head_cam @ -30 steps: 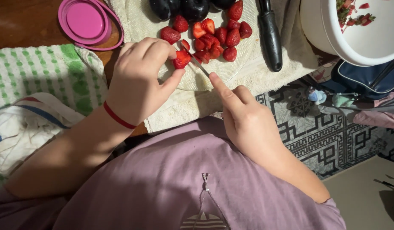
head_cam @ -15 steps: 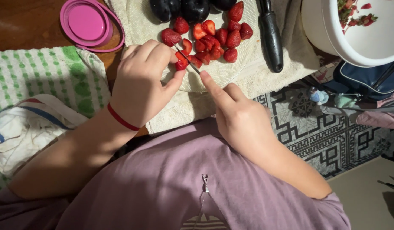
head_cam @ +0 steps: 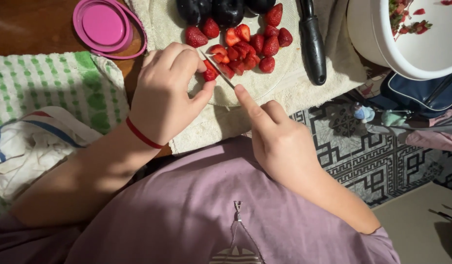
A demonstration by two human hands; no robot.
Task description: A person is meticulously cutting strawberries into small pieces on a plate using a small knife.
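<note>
Home kitchen: wooden table (head_cam: 35,24), dish towels (head_cam: 45,93), cutting board (head_cam: 265,80), patterned floor mat (head_cam: 372,151).

Round pink plastic lid (head_cam: 102,25) at 11 o'clock on the brown wooden counter (head_cam: 30,24). Green-and-white checked cloth (head_cam: 45,88) at 9 o'clock, white striped towel (head_cam: 25,146) below it. Black-handled utensil (head_cam: 313,44) at 1 o'clock. White round bowl (head_cam: 382,39) at 2 o'clock. Dark plums (head_cam: 211,10) at 12 o'clock. Patterned grey rug (head_cam: 363,151) at 4 o'clock.

The dark brown wooden worktop (head_cam: 35,29) carries a round pink plastic lid (head_cam: 104,25), a green-checked cloth (head_cam: 50,88) and a cream towel (head_cam: 265,98).
</note>
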